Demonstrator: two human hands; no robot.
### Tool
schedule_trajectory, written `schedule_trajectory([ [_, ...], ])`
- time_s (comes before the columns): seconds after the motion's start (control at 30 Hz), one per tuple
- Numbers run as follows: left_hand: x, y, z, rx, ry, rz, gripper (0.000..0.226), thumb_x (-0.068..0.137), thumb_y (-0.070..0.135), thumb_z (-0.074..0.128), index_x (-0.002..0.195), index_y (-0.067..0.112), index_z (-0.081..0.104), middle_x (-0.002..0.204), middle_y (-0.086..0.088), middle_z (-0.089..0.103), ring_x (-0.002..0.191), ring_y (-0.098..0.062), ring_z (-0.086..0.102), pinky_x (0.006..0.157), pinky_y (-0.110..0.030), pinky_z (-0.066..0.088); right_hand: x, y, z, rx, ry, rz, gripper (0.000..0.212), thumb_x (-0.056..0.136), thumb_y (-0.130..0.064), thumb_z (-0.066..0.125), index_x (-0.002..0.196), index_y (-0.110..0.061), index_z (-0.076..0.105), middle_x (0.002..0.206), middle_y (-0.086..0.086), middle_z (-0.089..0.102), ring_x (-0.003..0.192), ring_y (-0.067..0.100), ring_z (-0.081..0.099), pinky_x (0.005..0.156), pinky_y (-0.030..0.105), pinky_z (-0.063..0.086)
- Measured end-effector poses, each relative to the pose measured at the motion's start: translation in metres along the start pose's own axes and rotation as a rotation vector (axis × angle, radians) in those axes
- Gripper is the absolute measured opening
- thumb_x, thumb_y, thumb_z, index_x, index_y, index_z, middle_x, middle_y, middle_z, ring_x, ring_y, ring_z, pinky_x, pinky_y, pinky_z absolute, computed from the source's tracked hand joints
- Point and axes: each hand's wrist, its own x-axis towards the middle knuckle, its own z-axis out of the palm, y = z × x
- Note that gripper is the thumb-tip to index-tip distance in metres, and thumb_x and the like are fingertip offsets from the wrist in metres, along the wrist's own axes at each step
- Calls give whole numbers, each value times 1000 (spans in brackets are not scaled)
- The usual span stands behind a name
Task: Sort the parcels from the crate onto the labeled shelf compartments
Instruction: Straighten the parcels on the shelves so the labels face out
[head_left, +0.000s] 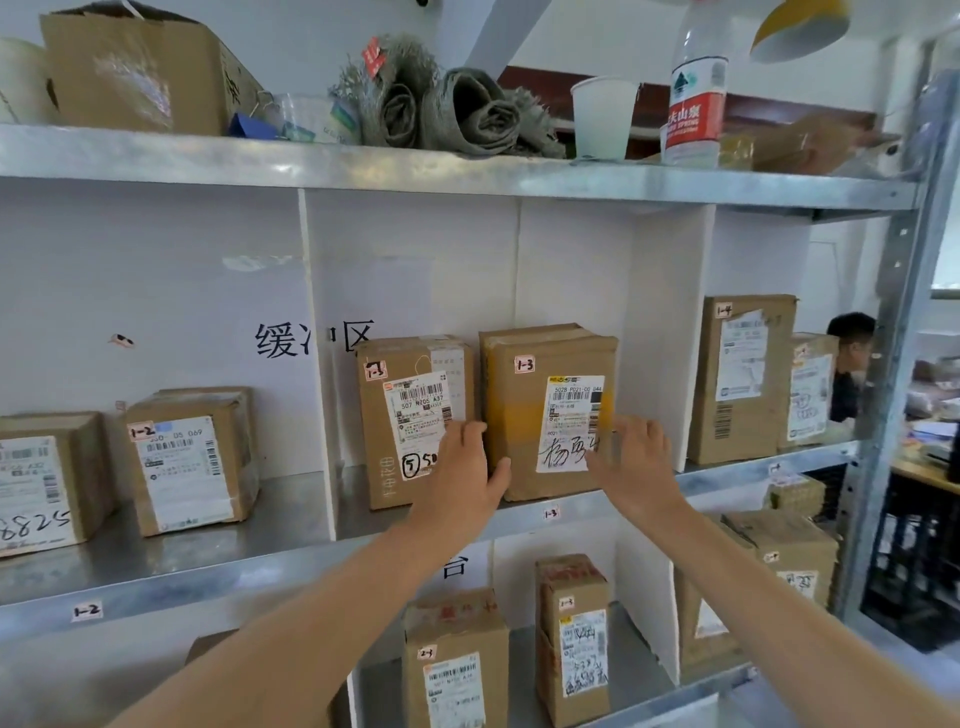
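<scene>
A brown cardboard parcel marked 1-3, with a white shipping label, stands upright in the middle shelf compartment, above the shelf-edge tag 1-3. My left hand grips its left edge, thumb on the front and fingers in the gap beside it. My right hand holds its right edge, thumb on the label and fingers along the side. A second parcel marked 1-3 stands just to the left, close against it.
Two parcels fill compartment 1-2 at the left, and two stand in 1-4 at the right. White dividers separate the compartments. More parcels sit on the lower shelf. The top shelf holds a bottle, cup and box. A person sits beyond the rack.
</scene>
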Motion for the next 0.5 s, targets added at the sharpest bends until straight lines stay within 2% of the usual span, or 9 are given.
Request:
schedule_trajectory([
  [0.1,7,6,16,-177,-24,-115,57,96,41,51,142,11,33,137,-4,37,126,-19,44,104,-32,40,9,6,-4,49,-72,40,49,92,-27,65,132,-3,48,132,17,48,121,34,40,103,43,36],
  [0.23,15,13,35,-268,-3,-181,61,95,40,55,142,8,33,135,-6,40,120,-21,47,104,-36,42,22,13,4,268,-226,84,46,95,-32,61,133,-11,46,135,6,52,125,24,48,107,43,41],
  [0.3,18,12,39,-281,36,-184,58,94,36,56,141,8,35,133,-6,42,117,-20,50,103,-37,44,27,19,11,334,-238,60,37,96,-32,58,128,-16,47,132,3,54,123,22,51,104,41,44],
  [0.43,24,6,50,-273,95,-196,50,95,31,57,136,10,40,127,-4,46,106,-17,58,95,-37,51,38,38,21,441,-240,-10,19,98,-32,56,115,-26,50,126,-3,60,117,14,56,94,28,46],
  [0.5,28,7,57,-263,109,-202,48,95,33,56,136,12,41,124,-1,47,107,-16,57,96,-37,51,44,48,27,474,-253,-48,25,98,-34,54,121,-24,51,129,-3,59,119,13,56,100,33,48],
])
